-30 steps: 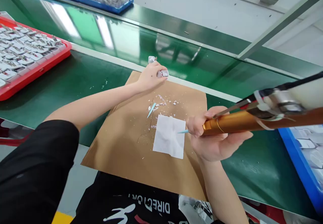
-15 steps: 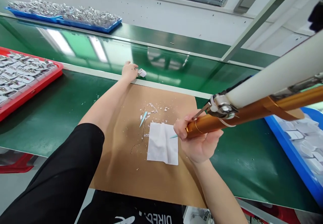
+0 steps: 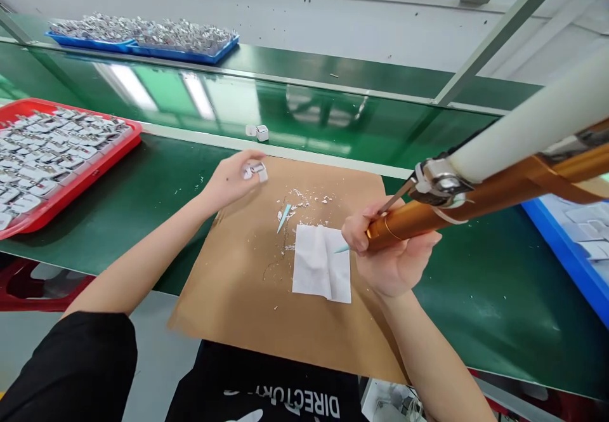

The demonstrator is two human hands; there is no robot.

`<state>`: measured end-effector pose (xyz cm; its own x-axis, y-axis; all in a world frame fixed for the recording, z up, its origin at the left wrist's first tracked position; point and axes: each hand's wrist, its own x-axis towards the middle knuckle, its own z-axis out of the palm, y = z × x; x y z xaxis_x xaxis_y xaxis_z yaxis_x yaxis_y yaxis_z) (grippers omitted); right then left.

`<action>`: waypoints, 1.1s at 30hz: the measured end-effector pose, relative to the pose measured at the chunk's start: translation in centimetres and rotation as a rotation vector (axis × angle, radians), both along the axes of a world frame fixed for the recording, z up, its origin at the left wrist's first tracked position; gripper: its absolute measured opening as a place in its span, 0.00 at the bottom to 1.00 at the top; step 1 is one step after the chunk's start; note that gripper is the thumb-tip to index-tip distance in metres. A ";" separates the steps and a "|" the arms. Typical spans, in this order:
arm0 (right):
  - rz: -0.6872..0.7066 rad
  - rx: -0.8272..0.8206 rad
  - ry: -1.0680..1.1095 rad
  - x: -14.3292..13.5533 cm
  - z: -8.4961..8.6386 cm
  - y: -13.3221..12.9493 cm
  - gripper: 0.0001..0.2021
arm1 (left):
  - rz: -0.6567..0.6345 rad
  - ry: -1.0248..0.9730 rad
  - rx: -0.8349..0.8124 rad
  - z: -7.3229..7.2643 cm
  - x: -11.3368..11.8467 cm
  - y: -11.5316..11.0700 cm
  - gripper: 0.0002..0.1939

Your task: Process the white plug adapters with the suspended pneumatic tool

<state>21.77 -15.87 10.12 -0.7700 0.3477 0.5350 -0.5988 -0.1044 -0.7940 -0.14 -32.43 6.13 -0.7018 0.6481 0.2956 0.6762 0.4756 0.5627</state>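
My left hand [image 3: 233,179] is closed on a small white plastic part with a metal piece [image 3: 257,171], above the back left of the brown cardboard sheet [image 3: 238,295]. My right hand [image 3: 392,254] wraps round an orange metal hand tool with a lever [image 3: 428,222], which slants up to the right. From beside its fingers pokes a light blue pointed tip [image 3: 341,249], over a folded white cloth [image 3: 309,263]. A loose light blue pointed piece [image 3: 284,218] lies on the cardboard among white shavings [image 3: 301,203]. Behind, a white block [image 3: 262,132] stands by the green panel.
At left a red tray [image 3: 136,135] holds many white parts with metal pieces. A blue bin [image 3: 566,250] of white parts is at right. Blue trays [image 3: 209,58] of small metal parts stand on the back shelf. A thick white tube [image 3: 523,111] crosses the upper right.
My left hand has drawn back from the rear ledge towards me, holding a white part. A white block now stands alone on the ledge. My right hand keeps its grip; the view has shifted slightly.
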 end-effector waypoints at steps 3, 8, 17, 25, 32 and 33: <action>-0.028 -0.026 -0.044 0.1 0.0 0.1 0.23 | -0.079 0.025 -0.127 -0.9 1.7 -1.0 0.25; -0.022 -0.025 -0.047 0.2 0.1 0.1 0.24 | -0.079 0.061 -0.251 -2.1 1.9 -1.2 0.24; 0.031 0.052 -0.058 0.3 1.1 -0.8 0.30 | -0.468 -0.121 0.088 -1.0 9.5 2.5 0.21; 0.042 0.044 -0.051 0.2 1.1 -0.9 0.33 | -0.547 -0.227 0.375 -3.8 12.8 3.9 0.19; 0.037 0.029 -0.047 0.0 0.9 -0.8 0.32 | -0.607 -0.168 0.314 -4.1 13.4 3.4 0.19; 0.043 0.037 -0.045 0.1 0.9 -0.8 0.32 | -0.606 -0.165 0.314 -4.1 13.5 3.4 0.19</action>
<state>21.83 -16.63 11.05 -0.8074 0.2943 0.5113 -0.5581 -0.1000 -0.8237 13.32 -28.99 1.99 -0.2958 0.8405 0.4539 0.6648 -0.1601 0.7297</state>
